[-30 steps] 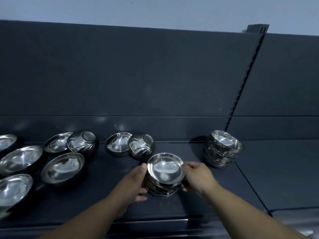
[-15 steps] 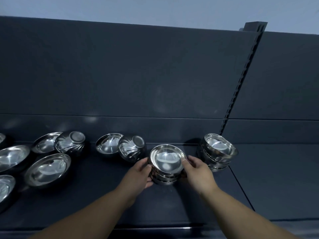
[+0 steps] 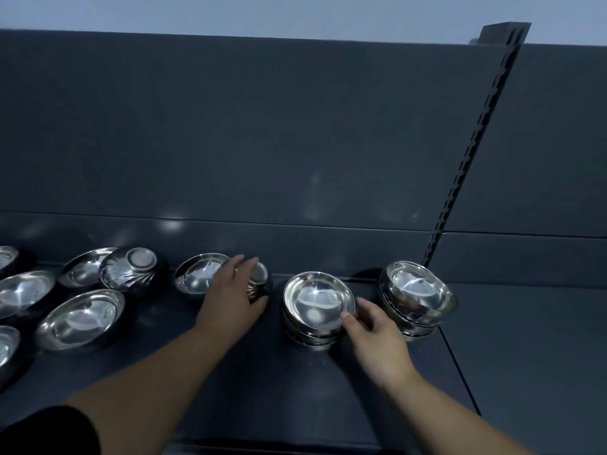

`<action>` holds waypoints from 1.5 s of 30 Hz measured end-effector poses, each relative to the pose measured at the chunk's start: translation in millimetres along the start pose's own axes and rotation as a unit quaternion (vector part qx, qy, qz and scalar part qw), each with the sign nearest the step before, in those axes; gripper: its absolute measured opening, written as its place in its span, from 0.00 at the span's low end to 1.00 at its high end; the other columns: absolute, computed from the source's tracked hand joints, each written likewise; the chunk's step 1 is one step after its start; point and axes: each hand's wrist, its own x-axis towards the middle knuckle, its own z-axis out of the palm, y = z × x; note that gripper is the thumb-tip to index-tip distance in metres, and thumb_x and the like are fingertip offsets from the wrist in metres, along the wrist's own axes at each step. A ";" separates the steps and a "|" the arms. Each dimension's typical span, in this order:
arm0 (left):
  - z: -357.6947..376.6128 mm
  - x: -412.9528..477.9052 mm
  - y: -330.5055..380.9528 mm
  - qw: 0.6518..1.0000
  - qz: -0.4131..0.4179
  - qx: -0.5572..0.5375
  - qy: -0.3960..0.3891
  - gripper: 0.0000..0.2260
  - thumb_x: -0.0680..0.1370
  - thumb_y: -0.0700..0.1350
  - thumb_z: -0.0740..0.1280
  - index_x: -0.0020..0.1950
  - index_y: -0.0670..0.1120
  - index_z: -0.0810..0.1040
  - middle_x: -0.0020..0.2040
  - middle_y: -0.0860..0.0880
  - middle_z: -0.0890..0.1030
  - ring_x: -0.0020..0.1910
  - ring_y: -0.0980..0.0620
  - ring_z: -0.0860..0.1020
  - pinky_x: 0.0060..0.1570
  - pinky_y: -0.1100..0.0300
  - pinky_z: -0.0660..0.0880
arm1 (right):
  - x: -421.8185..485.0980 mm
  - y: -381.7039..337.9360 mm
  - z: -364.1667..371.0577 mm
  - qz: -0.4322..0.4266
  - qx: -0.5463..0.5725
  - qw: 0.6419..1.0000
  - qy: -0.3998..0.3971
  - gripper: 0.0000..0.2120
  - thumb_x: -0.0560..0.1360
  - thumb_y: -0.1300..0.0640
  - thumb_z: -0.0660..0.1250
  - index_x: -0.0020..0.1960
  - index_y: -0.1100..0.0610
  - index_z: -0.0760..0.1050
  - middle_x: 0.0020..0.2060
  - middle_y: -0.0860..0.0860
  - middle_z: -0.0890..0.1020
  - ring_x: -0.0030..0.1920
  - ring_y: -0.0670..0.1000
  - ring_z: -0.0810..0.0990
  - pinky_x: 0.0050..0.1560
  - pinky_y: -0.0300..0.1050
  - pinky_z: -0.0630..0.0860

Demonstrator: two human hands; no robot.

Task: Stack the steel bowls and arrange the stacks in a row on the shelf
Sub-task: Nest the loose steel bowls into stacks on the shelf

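A short stack of steel bowls [image 3: 317, 300] stands on the dark shelf [image 3: 262, 372], middle right. My right hand [image 3: 371, 330] touches its right rim with thumb and fingertips. To its right, by the upright, stands a second stack [image 3: 415, 292]. My left hand [image 3: 235, 297] lies over an upturned patterned bowl [image 3: 261, 280], fingers spread across it; whether it grips is unclear. An open bowl [image 3: 197, 274] leans just left of that one.
Loose bowls lie at the left: an upturned patterned one [image 3: 133, 267], an open one behind it [image 3: 83, 267], a large one [image 3: 80, 318] in front, others at the left edge. A slotted upright [image 3: 466, 152] divides the back panel. Bare shelf lies at the right [image 3: 525, 339].
The stack has been set down further back, next to the right stack. My left hand left the stack and moved left onto the upturned bowl. My right hand stays at the stack's rim.
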 end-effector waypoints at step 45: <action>-77.0 -11.0 91.8 0.826 -0.160 -0.440 -0.313 0.29 0.74 0.69 0.55 0.55 0.50 0.83 0.49 0.47 0.85 0.50 0.50 0.83 0.53 0.54 0.78 | 6.6 -59.1 -15.1 -0.144 0.001 0.987 0.068 0.04 0.77 0.56 0.67 0.45 0.52 0.81 0.37 0.50 0.84 0.37 0.47 0.80 0.42 0.42 0.76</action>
